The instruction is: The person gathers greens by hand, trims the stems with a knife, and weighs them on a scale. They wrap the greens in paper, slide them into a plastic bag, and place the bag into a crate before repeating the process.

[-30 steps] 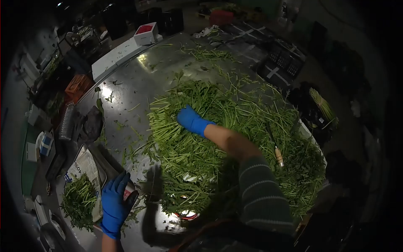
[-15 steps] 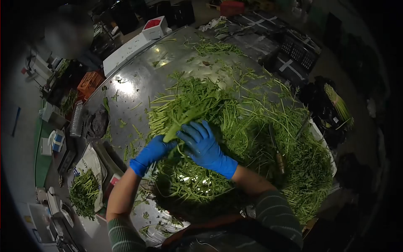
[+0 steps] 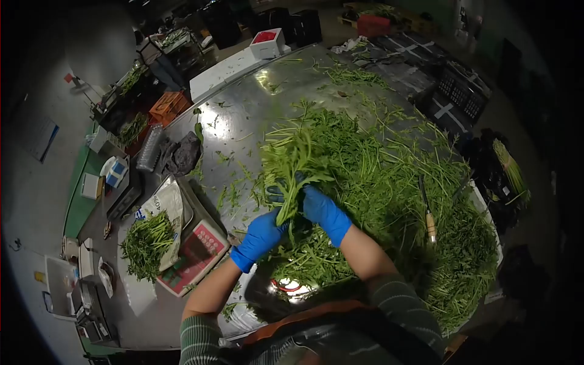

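Observation:
Both hands wear blue gloves. My left hand (image 3: 263, 238) is wrapped round the stem ends of a bunch of leafy greens (image 3: 297, 173). Against the right side of the same bunch, my right hand (image 3: 323, 212) has its fingers curled round the stems, partly hidden by leaves. The bunch stands roughly upright, leaves away from me, above a large heap of greens (image 3: 377, 158) on the metal table (image 3: 234, 131). A knife with a wooden handle (image 3: 431, 226) lies on the heap to the right.
A scale (image 3: 201, 249) stands at the left, with a sack (image 3: 170, 204) and a smaller bunch of greens (image 3: 146, 246) on it. Beyond are a dark plastic bag (image 3: 182, 153), an orange crate (image 3: 169, 107) and a white foam box (image 3: 267, 44). Black crates (image 3: 456, 100) stand back right.
The view has shifted, so the table appears further right and lower. The bunch has swung more upright, and my right hand has moved from lying across it to its right side.

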Action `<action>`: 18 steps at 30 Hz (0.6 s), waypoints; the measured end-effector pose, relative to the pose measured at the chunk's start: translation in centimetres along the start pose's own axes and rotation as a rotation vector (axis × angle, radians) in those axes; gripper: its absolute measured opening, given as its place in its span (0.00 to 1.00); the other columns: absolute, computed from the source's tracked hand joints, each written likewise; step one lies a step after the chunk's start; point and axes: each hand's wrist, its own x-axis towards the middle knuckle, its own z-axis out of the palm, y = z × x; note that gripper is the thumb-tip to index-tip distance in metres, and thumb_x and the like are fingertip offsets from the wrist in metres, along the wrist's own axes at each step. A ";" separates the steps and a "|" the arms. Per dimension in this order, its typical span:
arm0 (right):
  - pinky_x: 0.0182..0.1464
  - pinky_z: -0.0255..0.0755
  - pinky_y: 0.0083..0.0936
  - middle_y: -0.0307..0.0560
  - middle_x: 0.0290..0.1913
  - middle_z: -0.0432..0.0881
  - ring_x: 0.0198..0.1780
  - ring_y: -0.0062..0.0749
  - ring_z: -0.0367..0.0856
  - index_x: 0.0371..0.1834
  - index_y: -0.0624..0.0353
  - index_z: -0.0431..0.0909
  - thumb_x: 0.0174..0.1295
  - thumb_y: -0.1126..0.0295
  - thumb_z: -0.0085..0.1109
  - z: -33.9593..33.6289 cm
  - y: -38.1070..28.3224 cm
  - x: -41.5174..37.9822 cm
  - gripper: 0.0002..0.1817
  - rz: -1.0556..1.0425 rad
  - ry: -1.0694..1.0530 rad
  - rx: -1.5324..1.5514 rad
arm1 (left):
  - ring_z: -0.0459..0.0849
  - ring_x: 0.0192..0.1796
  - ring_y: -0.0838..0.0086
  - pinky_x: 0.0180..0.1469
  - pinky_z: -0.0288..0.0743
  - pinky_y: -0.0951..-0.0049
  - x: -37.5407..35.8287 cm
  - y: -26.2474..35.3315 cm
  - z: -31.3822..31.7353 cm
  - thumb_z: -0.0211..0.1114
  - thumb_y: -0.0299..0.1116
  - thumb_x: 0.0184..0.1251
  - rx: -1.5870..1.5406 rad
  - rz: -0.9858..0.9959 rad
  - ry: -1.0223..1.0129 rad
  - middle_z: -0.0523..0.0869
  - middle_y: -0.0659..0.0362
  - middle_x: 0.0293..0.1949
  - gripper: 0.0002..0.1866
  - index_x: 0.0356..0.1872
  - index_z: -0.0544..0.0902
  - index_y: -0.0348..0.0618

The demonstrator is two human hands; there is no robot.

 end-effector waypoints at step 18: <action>0.31 0.73 0.18 0.45 0.35 0.79 0.31 0.23 0.78 0.48 0.64 0.71 0.50 0.62 0.61 7.1 4.1 -5.0 0.24 0.615 -0.239 -0.868 | 0.65 0.59 0.61 0.63 0.51 0.52 -4.0 -1.2 -7.8 0.57 0.48 0.56 -2.020 0.346 -0.170 0.64 0.52 0.59 0.34 0.61 0.58 0.42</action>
